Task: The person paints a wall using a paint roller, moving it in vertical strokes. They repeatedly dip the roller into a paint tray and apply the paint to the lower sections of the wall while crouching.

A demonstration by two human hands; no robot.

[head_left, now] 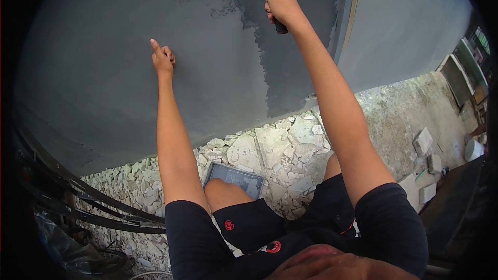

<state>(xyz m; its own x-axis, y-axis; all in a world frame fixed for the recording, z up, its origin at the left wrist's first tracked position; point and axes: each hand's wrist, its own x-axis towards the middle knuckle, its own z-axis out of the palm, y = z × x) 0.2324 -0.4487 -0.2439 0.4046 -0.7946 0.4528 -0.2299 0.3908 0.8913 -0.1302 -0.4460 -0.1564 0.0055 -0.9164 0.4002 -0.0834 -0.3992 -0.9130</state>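
My right hand [281, 3] is wrapped round the black handle [280, 27] of what looks like a paint roller. A thin metal rod shows above my thumb, and the tool's head lies beyond the top edge of the view. In front of me stands a grey wall [104, 72] with a darker, ragged-edged band [290, 67] below my right hand. My left hand [163, 58] is raised close to the wall, thumb up and fingers curled, with nothing visible in it. A grey paint tray [241, 179] rests on the ground, partly hidden by my knee.
Broken stone [244, 153] covers the ground along the wall's foot. Dark curved strips [119, 218] and clear plastic sheeting [67, 243] lie at the left. Loose blocks [423, 141], a white container [473, 150] and leaning panels [456, 80] are on the right.
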